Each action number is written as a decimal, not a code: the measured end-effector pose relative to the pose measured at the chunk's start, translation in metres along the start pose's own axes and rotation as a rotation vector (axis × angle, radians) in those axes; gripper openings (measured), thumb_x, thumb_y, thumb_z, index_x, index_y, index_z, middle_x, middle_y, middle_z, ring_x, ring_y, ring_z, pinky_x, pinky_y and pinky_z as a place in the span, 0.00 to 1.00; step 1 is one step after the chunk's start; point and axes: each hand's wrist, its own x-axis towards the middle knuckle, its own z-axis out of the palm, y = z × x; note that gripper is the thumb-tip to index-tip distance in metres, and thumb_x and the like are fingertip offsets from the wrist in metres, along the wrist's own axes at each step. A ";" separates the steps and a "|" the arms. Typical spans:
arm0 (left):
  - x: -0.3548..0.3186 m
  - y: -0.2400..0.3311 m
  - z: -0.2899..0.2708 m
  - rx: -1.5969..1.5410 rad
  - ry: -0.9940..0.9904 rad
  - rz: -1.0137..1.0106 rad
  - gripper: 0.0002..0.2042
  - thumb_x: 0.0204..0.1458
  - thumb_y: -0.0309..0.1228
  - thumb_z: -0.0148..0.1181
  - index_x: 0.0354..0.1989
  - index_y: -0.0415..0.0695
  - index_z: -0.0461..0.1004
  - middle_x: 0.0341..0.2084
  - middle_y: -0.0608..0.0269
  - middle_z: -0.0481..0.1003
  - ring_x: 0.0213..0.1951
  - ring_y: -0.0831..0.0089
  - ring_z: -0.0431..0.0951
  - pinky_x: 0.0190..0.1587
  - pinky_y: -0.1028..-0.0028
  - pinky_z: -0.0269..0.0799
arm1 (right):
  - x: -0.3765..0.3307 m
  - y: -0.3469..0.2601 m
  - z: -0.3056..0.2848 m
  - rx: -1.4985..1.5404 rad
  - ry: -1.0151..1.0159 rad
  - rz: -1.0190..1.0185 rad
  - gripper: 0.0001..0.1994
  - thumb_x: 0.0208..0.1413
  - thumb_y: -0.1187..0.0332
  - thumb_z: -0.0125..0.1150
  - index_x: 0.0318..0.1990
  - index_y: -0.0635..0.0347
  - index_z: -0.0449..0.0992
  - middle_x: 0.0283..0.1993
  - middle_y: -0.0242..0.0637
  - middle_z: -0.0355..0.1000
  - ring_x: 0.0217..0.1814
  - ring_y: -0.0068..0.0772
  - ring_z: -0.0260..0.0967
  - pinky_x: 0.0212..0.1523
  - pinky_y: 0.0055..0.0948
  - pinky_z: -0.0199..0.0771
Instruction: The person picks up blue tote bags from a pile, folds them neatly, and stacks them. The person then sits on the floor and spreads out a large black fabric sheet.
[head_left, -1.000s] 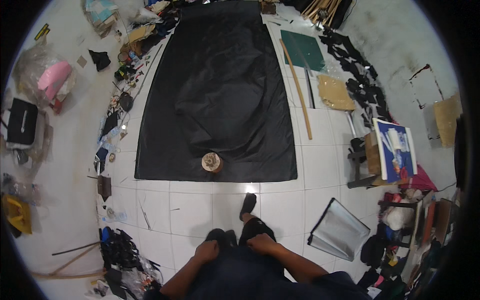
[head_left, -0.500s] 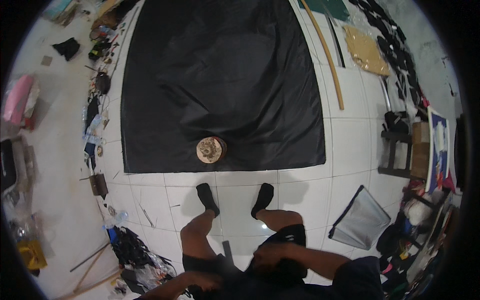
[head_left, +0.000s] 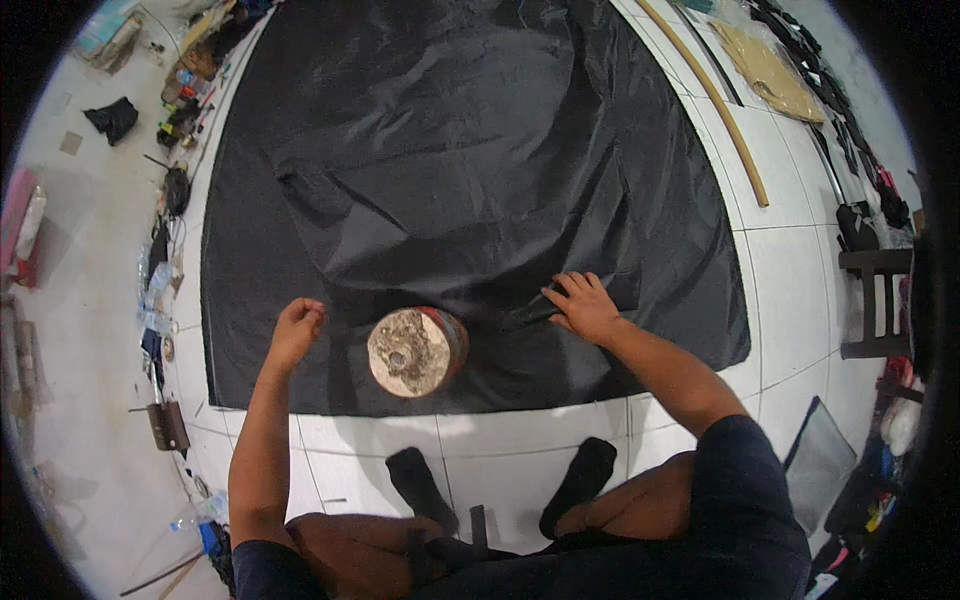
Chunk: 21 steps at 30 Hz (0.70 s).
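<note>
A large sheet of black fabric (head_left: pixel 450 150) lies spread over the white tiled floor. Near its front edge stands a round, worn cylinder with a red side (head_left: pixel 415 350), acting as a weight. My left hand (head_left: pixel 297 328) rests on the fabric left of the cylinder with its fingers curled shut and nothing visible in it. My right hand (head_left: pixel 580 305) presses flat on the fabric right of the cylinder, fingers spread, beside a small crease. My feet in black socks (head_left: pixel 420 485) stand on the tiles just in front of the fabric.
A long wooden stick (head_left: pixel 710 100) lies along the fabric's right edge, with brown cardboard (head_left: pixel 770 70) beyond it. Clutter of bottles and tools (head_left: pixel 165 260) lines the left edge. A dark stool (head_left: pixel 880 300) and a grey flat panel (head_left: pixel 815 465) stand at right.
I have crouched down toward the fabric. Both hands moved from near my body out onto the black fabric, one on each side of the round weight.
</note>
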 end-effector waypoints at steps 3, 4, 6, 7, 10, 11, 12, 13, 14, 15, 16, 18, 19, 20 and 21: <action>0.028 0.025 0.009 0.100 -0.109 0.192 0.06 0.55 0.30 0.54 0.38 0.42 0.73 0.26 0.70 0.72 0.28 0.81 0.68 0.32 0.79 0.65 | 0.001 0.029 0.017 0.013 0.006 -0.007 0.18 0.53 0.59 0.59 0.51 0.52 0.72 0.43 0.36 0.70 0.52 0.40 0.64 0.54 0.42 0.58; 0.034 0.037 0.011 0.128 -0.146 0.253 0.07 0.55 0.31 0.56 0.38 0.42 0.73 0.27 0.70 0.72 0.29 0.81 0.69 0.33 0.79 0.65 | 0.003 0.031 0.018 0.062 0.043 0.029 0.15 0.54 0.60 0.58 0.48 0.52 0.73 0.41 0.35 0.71 0.50 0.40 0.66 0.52 0.42 0.59; 0.036 0.090 0.047 0.244 -0.120 0.433 0.12 0.52 0.34 0.60 0.41 0.40 0.73 0.29 0.68 0.73 0.32 0.77 0.71 0.38 0.77 0.67 | 0.010 0.037 -0.003 0.163 0.198 0.227 0.08 0.55 0.63 0.55 0.39 0.55 0.73 0.35 0.38 0.72 0.43 0.43 0.70 0.49 0.45 0.61; 0.020 0.124 0.067 0.295 -0.124 0.442 0.16 0.50 0.37 0.64 0.43 0.40 0.73 0.32 0.66 0.73 0.34 0.76 0.72 0.40 0.75 0.69 | 0.026 0.030 -0.026 0.236 0.296 0.296 0.08 0.55 0.64 0.54 0.38 0.56 0.72 0.36 0.39 0.73 0.43 0.44 0.70 0.48 0.45 0.62; -0.011 0.172 0.126 0.620 -0.144 0.866 0.46 0.36 0.54 0.71 0.62 0.41 0.60 0.57 0.43 0.64 0.61 0.50 0.64 0.61 0.57 0.60 | 0.078 0.012 -0.113 0.348 0.556 0.363 0.07 0.54 0.66 0.54 0.37 0.58 0.71 0.38 0.43 0.73 0.44 0.48 0.70 0.46 0.45 0.63; -0.019 0.178 0.149 0.607 -0.099 0.972 0.52 0.33 0.58 0.71 0.64 0.41 0.56 0.58 0.44 0.64 0.62 0.51 0.62 0.63 0.54 0.55 | 0.091 0.002 -0.139 0.329 0.609 0.336 0.08 0.54 0.66 0.54 0.38 0.59 0.71 0.39 0.43 0.74 0.45 0.48 0.70 0.46 0.45 0.64; -0.033 0.189 0.174 0.791 0.119 0.993 0.48 0.37 0.50 0.71 0.66 0.42 0.53 0.56 0.47 0.65 0.61 0.54 0.63 0.64 0.53 0.51 | 0.095 -0.002 -0.160 0.301 0.649 0.306 0.08 0.53 0.66 0.54 0.39 0.59 0.72 0.40 0.44 0.74 0.46 0.48 0.70 0.45 0.45 0.64; -0.030 0.194 0.190 0.702 0.233 0.979 0.44 0.39 0.46 0.69 0.65 0.43 0.55 0.55 0.49 0.66 0.59 0.55 0.64 0.63 0.54 0.52 | 0.092 -0.005 -0.179 0.245 0.713 0.292 0.09 0.53 0.67 0.54 0.39 0.59 0.72 0.39 0.44 0.74 0.45 0.49 0.70 0.45 0.45 0.65; -0.013 0.196 0.201 0.609 0.357 0.946 0.41 0.40 0.41 0.68 0.63 0.43 0.57 0.53 0.51 0.67 0.57 0.56 0.65 0.62 0.55 0.53 | 0.098 -0.009 -0.196 0.196 0.773 0.257 0.09 0.53 0.67 0.54 0.40 0.60 0.73 0.39 0.45 0.74 0.45 0.49 0.70 0.44 0.45 0.65; 0.006 0.195 0.195 0.535 0.487 0.887 0.37 0.41 0.37 0.67 0.62 0.44 0.59 0.51 0.54 0.68 0.55 0.57 0.66 0.61 0.55 0.54 | 0.114 -0.020 -0.209 0.177 0.831 0.209 0.09 0.52 0.68 0.54 0.40 0.60 0.73 0.39 0.45 0.74 0.44 0.49 0.71 0.44 0.45 0.66; 0.021 0.196 0.187 0.521 0.590 0.892 0.34 0.40 0.33 0.66 0.60 0.45 0.62 0.50 0.56 0.68 0.53 0.58 0.67 0.58 0.57 0.55 | 0.115 -0.019 -0.221 0.222 0.862 0.224 0.10 0.51 0.68 0.55 0.39 0.60 0.76 0.37 0.47 0.75 0.42 0.50 0.72 0.42 0.46 0.68; 0.045 0.194 0.156 0.525 0.794 0.876 0.29 0.39 0.26 0.62 0.56 0.47 0.66 0.46 0.61 0.69 0.49 0.60 0.69 0.54 0.59 0.58 | 0.112 -0.028 -0.247 0.289 0.930 0.221 0.09 0.49 0.70 0.57 0.38 0.60 0.77 0.38 0.47 0.75 0.42 0.50 0.73 0.43 0.43 0.71; 0.046 0.194 0.144 0.523 0.814 0.873 0.28 0.39 0.25 0.62 0.54 0.47 0.67 0.45 0.61 0.69 0.49 0.61 0.69 0.53 0.60 0.59 | 0.103 -0.022 -0.255 0.116 0.951 0.200 0.09 0.48 0.72 0.58 0.38 0.58 0.77 0.38 0.44 0.75 0.41 0.49 0.73 0.42 0.42 0.70; 0.044 0.196 0.130 0.529 0.835 0.874 0.26 0.38 0.25 0.62 0.52 0.47 0.69 0.44 0.62 0.70 0.48 0.61 0.69 0.51 0.60 0.59 | 0.096 -0.020 -0.264 -0.012 0.903 0.169 0.09 0.48 0.74 0.58 0.38 0.57 0.77 0.37 0.41 0.75 0.40 0.47 0.72 0.41 0.41 0.69; 0.038 0.197 0.116 0.543 0.856 0.881 0.25 0.38 0.24 0.62 0.50 0.48 0.70 0.44 0.63 0.70 0.48 0.62 0.69 0.50 0.61 0.60 | 0.092 -0.021 -0.268 -0.059 0.961 0.122 0.10 0.47 0.77 0.57 0.39 0.63 0.76 0.37 0.46 0.74 0.38 0.49 0.73 0.39 0.39 0.71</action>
